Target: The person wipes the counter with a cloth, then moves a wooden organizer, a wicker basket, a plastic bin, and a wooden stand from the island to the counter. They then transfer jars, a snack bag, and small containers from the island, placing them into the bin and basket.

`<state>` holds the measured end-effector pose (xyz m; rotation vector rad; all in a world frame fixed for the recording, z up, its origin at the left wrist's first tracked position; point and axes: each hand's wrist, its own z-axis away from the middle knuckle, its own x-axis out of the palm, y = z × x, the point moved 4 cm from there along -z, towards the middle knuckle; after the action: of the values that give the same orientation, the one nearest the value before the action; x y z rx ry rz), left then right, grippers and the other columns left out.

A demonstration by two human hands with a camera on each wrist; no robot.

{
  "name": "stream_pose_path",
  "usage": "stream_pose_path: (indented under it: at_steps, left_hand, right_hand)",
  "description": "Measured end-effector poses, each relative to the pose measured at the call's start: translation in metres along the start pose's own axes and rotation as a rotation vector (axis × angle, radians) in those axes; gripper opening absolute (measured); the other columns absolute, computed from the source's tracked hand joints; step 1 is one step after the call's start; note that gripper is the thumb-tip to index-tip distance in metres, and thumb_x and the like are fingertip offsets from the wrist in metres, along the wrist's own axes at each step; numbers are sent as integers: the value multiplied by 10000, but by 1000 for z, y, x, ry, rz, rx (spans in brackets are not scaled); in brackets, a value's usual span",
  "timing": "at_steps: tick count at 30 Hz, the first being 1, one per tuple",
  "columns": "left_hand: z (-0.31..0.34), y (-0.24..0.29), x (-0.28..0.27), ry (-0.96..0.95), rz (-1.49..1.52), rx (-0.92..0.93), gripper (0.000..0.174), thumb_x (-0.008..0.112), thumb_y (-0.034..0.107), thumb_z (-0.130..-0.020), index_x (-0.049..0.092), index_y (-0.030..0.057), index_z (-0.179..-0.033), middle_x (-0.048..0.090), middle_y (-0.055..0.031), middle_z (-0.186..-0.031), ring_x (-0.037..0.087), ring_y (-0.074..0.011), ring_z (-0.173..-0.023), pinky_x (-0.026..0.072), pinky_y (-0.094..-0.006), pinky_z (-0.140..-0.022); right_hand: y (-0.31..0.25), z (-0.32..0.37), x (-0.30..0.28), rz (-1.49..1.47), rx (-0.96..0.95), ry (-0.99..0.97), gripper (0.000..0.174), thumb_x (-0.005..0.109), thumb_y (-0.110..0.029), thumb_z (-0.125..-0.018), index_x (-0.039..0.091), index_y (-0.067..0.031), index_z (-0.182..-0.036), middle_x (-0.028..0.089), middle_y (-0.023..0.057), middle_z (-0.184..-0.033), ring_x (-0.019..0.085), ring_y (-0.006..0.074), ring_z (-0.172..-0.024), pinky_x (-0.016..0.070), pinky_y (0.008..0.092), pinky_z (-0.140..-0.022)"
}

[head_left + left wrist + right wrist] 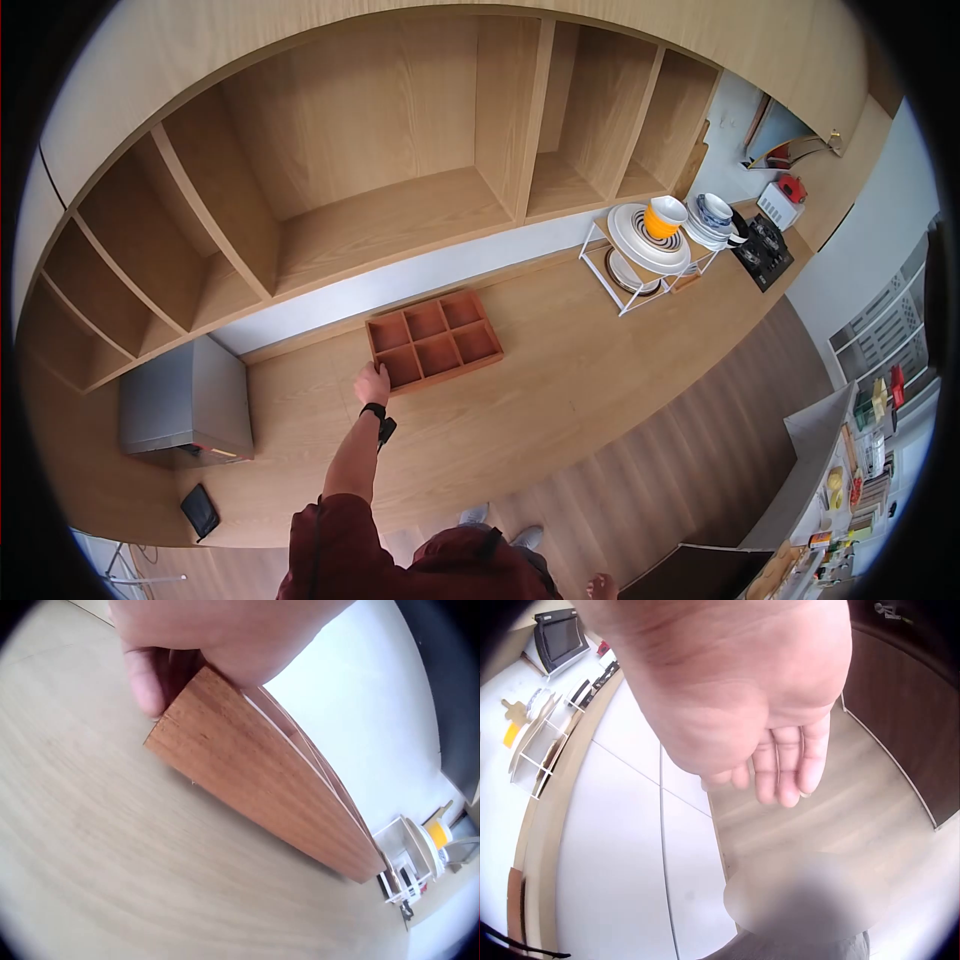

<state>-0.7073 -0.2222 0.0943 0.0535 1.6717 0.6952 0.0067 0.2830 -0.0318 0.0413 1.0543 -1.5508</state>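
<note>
A reddish-brown wooden tray [437, 336] divided into several square compartments lies on the wooden counter, below the wall shelf. My left hand [372, 383] grips its near left corner. In the left wrist view the thumb and fingers of that hand [217, 637] pinch the corner, and the tray's long side wall [255, 776] runs away from it. Nothing shows in the compartments. My right hand [735, 705] hangs by my side over the floor, its fingers [787, 765] loosely bent and holding nothing. Only part of this hand [601, 587] appears at the bottom of the head view.
On the right of the counter, a white rack [622, 295] carries plates and a yellow cup [662, 218]. Beyond it are stacked bowls [712, 212] and a black stove [765, 255]. A grey box-shaped appliance [185, 395] and a dark flat object [200, 510] are at left.
</note>
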Motion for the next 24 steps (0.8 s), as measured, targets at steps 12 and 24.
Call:
stream_pose_path:
  at_steps: [12, 24]
  left_hand:
    - [-29, -9, 24, 65, -16, 14, 300, 677, 365, -956, 707, 67, -935, 755, -184, -988, 720, -430, -933, 576, -542, -792]
    - [-41, -11, 26, -86, -23, -142, 355, 652, 353, -929, 641, 66, -1137, 747, -243, -1081, 717, -465, -1021, 583, -555, -869]
  right_hand:
    - [-20, -16, 20, 240, -304, 160, 268, 624, -216, -1060, 668, -127, -1309, 732, 52, -973, 652, 180, -845, 543, 341, -715]
    - [-14, -7, 27, 164, -159, 118, 259, 613, -198, -1050, 675, -145, -1296, 735, 56, -928, 644, 171, -777, 536, 347, -657]
